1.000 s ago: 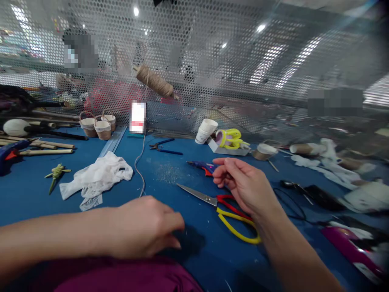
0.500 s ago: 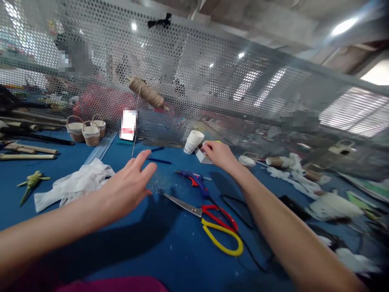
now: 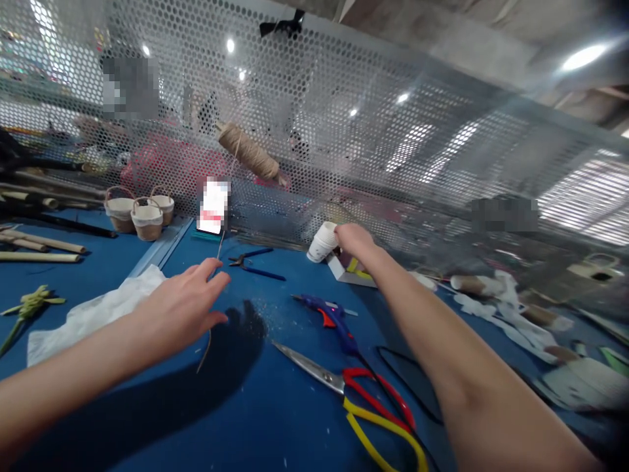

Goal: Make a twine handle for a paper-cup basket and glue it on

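Note:
My right hand (image 3: pixel 356 242) reaches to the back, its curled fingers at the right rim of the tilted, stacked white paper cups (image 3: pixel 321 243); the fingertips are partly hidden. Just below that hand is a white box (image 3: pixel 341 270) with something yellow in it. My left hand (image 3: pixel 189 298) hovers palm down, fingers apart, holding nothing. Thin twine (image 3: pixel 209 344) runs down behind it, and white lacy cloth (image 3: pixel 98 311) lies partly under its forearm. Between the hands rest a blue glue gun (image 3: pixel 334 318) and large scissors (image 3: pixel 314 370) with red and yellow handles.
Blue-handled pliers (image 3: pixel 263 271) lie behind the glue gun. Small handled baskets (image 3: pixel 147 221), sticks (image 3: pixel 44 257) and a phone (image 3: pixel 213 206) stand or lie at back left. A twine spool (image 3: pixel 249 152) hangs on the perforated metal screen (image 3: pixel 344 144). White lace strips (image 3: pixel 521 321) lie at right.
My right hand has gone from above the glue gun to the box, then left to the paper cups. My left hand has risen, moved left and spread its fingers. The view has shifted.

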`<action>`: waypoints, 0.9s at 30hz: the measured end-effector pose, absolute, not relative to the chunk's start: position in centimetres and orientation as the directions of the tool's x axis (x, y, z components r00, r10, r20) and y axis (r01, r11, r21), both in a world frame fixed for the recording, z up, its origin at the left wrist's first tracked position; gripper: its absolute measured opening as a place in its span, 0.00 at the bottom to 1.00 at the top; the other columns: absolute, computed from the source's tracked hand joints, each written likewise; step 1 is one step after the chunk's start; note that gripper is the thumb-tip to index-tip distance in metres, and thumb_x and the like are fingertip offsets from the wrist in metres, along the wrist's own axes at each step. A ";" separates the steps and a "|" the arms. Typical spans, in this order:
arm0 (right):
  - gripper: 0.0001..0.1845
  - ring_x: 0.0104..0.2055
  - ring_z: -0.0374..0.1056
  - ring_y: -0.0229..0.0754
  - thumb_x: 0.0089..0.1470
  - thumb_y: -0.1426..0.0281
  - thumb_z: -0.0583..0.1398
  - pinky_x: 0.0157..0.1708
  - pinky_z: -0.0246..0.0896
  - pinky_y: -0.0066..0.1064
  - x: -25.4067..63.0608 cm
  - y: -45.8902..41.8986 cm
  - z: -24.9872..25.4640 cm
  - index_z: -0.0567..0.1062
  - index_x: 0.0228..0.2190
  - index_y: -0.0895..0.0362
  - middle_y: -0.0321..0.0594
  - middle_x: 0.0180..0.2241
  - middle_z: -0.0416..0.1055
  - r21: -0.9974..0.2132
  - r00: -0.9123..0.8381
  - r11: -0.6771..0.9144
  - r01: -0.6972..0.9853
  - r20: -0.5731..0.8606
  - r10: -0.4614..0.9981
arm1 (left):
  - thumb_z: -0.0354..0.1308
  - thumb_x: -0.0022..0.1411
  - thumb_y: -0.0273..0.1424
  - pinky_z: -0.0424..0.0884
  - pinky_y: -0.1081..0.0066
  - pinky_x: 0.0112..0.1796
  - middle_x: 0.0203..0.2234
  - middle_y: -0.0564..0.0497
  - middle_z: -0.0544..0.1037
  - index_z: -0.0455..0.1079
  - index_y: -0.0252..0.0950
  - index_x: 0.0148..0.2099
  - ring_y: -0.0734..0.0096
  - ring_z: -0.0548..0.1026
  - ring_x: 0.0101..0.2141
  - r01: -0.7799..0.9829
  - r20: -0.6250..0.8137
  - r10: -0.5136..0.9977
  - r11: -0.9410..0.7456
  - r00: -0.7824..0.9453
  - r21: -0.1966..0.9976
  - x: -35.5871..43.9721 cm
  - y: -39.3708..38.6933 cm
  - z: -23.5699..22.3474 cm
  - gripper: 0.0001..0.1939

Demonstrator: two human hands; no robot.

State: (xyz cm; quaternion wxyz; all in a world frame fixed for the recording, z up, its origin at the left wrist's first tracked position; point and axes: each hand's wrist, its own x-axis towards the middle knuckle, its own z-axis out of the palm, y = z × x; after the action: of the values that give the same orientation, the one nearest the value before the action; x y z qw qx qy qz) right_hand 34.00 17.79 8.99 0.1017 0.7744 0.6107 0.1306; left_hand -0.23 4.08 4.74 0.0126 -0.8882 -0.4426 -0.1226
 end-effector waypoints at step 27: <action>0.04 0.29 0.67 0.43 0.52 0.69 0.57 0.30 0.56 0.32 28.6 5.0 14.3 0.70 0.32 0.56 0.44 0.30 0.72 -0.102 -0.015 0.099 0.990 0.618 0.786 | 0.54 0.50 0.16 0.68 0.69 0.34 0.31 0.44 0.75 0.72 0.31 0.32 0.63 0.74 0.32 0.638 -0.092 0.632 -0.764 0.770 0.092 0.4 4.7 1.2 0.09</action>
State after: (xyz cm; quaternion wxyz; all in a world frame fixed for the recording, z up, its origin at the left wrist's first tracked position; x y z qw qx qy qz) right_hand 28.58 5.02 14.28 -0.2761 0.6452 0.6881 0.1845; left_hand 0.43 4.74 1.25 -0.0591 -0.9388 -0.3383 0.0278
